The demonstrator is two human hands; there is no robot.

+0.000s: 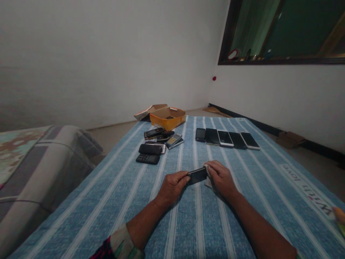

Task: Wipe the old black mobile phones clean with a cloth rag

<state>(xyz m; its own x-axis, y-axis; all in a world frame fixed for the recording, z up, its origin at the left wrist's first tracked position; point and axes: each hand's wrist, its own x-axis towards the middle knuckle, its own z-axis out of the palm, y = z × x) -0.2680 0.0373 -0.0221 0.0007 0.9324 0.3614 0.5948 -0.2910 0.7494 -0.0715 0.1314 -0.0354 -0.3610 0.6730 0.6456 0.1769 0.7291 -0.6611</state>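
Observation:
A dark mobile phone (197, 176) is held tilted above the striped cloth, its screen side facing me. My left hand (174, 185) grips its left end between thumb and fingers. At the phone's right end, my right hand (220, 176) pinches a small white cloth (208, 182) against the edge. Beyond the hands, a row of several phones lies flat, among them a white-framed phone (225, 138) and a small dark phone (200, 135). To the left is a loose pile with a black keypad phone (147, 158), a black case (150, 149) and a silver keypad phone (174, 140).
An open yellow box (168, 120) stands at the far edge, something dark inside, with its lid (151, 111) leaning behind. The blue striped cloth (118, 194) covers the surface. A blanket-covered seat (51, 154) is at left, and an orange-green object (339, 216) at the right edge.

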